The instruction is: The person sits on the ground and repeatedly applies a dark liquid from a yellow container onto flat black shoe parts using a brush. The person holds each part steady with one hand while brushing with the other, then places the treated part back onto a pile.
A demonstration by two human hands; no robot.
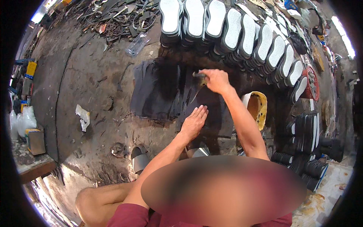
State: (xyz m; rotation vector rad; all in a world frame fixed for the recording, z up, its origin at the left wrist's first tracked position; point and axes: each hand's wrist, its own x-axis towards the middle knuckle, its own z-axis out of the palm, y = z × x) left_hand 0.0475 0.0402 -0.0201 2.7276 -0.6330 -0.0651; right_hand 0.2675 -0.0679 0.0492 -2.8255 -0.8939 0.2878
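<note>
On the stained floor, the left hand (194, 122) lies flat and open on dark rubber sheets (159, 92); at one o'clock from it, the right hand (214, 80) grips a brush (199, 77) over the sheets.

Left hand (194, 121) presses dark sheets (159, 92); right hand (214, 80) brushes them

Soles (242, 32) ahead; bare floor (94, 75) leftward

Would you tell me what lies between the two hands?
In the head view, only dark sheets lie between the left hand and the right hand, which holds a brush.
</note>
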